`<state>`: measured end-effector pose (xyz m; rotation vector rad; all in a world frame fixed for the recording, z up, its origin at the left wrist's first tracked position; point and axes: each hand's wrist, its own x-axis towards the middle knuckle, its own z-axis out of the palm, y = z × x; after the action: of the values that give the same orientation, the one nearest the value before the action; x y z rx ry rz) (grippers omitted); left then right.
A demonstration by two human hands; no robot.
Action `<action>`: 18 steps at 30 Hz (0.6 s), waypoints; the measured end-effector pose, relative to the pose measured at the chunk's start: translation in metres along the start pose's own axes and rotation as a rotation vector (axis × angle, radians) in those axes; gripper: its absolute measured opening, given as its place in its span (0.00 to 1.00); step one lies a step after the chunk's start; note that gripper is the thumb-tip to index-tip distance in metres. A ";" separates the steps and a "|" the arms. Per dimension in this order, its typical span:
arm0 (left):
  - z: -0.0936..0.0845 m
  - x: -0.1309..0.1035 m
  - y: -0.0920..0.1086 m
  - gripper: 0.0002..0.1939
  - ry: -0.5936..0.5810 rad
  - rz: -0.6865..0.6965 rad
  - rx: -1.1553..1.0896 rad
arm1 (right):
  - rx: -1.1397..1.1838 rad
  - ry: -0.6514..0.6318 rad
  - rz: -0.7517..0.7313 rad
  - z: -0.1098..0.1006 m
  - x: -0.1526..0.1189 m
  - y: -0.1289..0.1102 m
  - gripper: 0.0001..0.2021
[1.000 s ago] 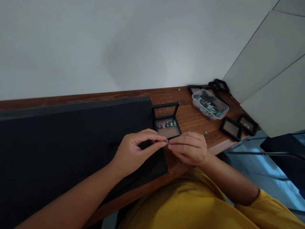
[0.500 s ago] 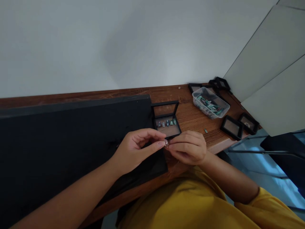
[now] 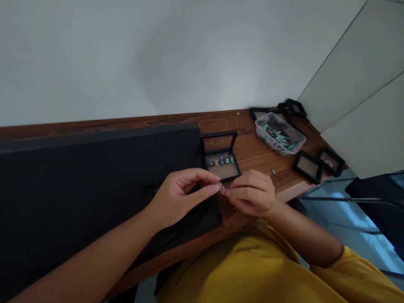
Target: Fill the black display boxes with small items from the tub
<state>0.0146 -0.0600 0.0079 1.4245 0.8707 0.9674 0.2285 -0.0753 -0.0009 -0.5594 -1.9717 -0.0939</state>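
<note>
My left hand (image 3: 186, 193) pinches one end of a small clear, pinkish press-on nail (image 3: 222, 189) between thumb and index finger. The fingers of my right hand (image 3: 252, 192) are closed on its other end. Just beyond both hands, a black display box (image 3: 227, 171) stands with its framed lid (image 3: 219, 144) raised. Inside, a row of several blue and green press-on nails (image 3: 222, 160) lies along the back of the beige bottom. Part of the box's front edge is hidden by my hands.
A clear plastic tub (image 3: 268, 141) of teal pieces stands at the right. One loose teal piece (image 3: 273, 171) lies nearby. Black boxes (image 3: 308, 166) sit near the right edge, others (image 3: 295, 108) in the back corner. A black mat (image 3: 94, 181) covers the left side.
My right hand has shifted slightly right, away from my left fingertips. More of the press-on nail shows between the hands.
</note>
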 end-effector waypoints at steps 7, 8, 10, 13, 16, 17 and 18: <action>-0.001 -0.001 0.001 0.08 0.001 -0.051 0.034 | 0.023 -0.028 0.033 0.001 -0.001 0.000 0.04; -0.001 -0.001 0.001 0.09 0.001 -0.062 0.035 | 0.021 -0.031 0.037 0.001 -0.001 0.000 0.04; -0.001 -0.001 0.001 0.09 0.001 -0.082 0.031 | 0.023 -0.032 0.039 0.000 -0.001 0.000 0.04; -0.001 -0.001 0.001 0.10 0.003 -0.097 0.034 | 0.035 -0.025 0.045 0.001 -0.001 0.001 0.05; -0.001 -0.001 0.001 0.10 -0.003 -0.081 0.035 | 0.037 -0.012 0.051 0.001 -0.002 0.001 0.05; -0.002 -0.001 0.001 0.09 -0.005 -0.073 0.035 | 0.036 -0.011 0.052 0.001 -0.002 0.001 0.05; -0.002 -0.001 0.001 0.09 -0.005 -0.066 0.038 | 0.034 -0.014 0.055 0.001 -0.001 0.001 0.05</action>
<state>0.0127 -0.0599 0.0086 1.4213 0.9311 0.9018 0.2282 -0.0749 -0.0027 -0.5931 -1.9666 -0.0219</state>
